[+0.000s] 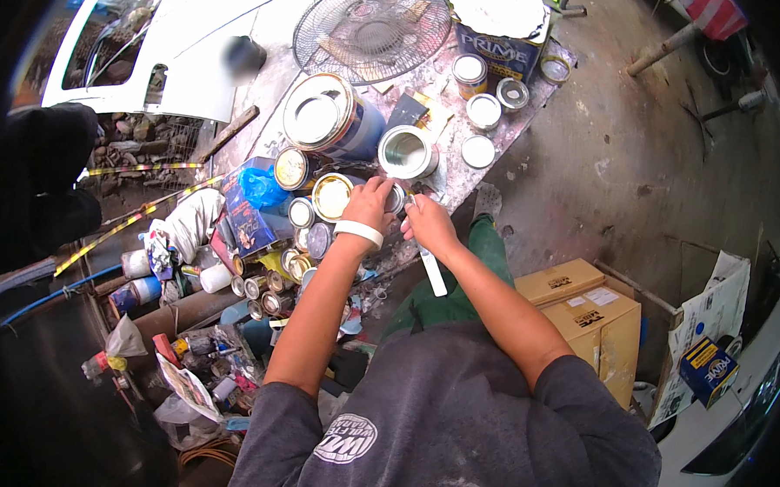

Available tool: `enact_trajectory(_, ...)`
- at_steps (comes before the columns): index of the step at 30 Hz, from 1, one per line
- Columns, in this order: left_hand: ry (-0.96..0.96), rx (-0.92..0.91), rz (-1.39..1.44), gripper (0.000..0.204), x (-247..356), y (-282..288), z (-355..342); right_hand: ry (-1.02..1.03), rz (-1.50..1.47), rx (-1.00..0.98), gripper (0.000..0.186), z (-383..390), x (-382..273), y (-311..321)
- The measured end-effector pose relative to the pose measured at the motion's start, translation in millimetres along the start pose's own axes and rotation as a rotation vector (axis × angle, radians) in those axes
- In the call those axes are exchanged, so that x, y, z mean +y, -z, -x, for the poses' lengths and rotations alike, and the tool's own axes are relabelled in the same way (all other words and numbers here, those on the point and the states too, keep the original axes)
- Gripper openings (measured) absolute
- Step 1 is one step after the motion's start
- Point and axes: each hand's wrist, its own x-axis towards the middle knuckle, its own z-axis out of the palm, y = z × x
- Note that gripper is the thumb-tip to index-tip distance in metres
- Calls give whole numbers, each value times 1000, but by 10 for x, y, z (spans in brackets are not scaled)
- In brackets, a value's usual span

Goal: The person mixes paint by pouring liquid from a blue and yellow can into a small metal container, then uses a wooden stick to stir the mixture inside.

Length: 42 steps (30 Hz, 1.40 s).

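My left hand (367, 209) grips a small metal can (395, 198) at the near edge of the cluttered worktable (445, 189), its fingers curled over the top. Beside it, my right hand (427, 221) is closed on a flat white tool (433, 270) that extends down toward me; its upper end is at the can's rim, where contact is hard to make out. A gold-rimmed can (330, 190) sits just left of my hands. An open, empty-looking tin (407, 144) stands beyond them, with a large lidded can (313, 118) to its left and small round cans (483, 111) to its right.
A mesh fan guard (374, 21) lies at the far side near a boxy container (494, 48). A blue bag (259, 188), several tins and litter crowd the left. Cardboard boxes (586, 335) are at lower right, beside a leaning board (705, 301) and a white car (721, 441).
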Motion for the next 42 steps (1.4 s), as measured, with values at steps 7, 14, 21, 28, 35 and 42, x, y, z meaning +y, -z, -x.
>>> enact_trajectory(7,-42,-25,-8,71,39,-48,11,-27,19,67,25,103,-39,30)
enact_trajectory(14,-164,86,-102,69,46,-218,87,-14,127,64,24,106,-22,117)
enact_trajectory(21,-12,144,98,69,181,-186,109,2,181,60,21,86,41,90)
enact_trajectory(28,-10,190,77,68,138,-277,66,-9,38,-59,18,-44,287,111)
enact_trajectory(35,10,155,70,68,148,-227,62,141,170,-85,22,-38,307,209)
enact_trajectory(42,40,140,56,64,93,-265,2,482,426,3,19,-127,344,270)
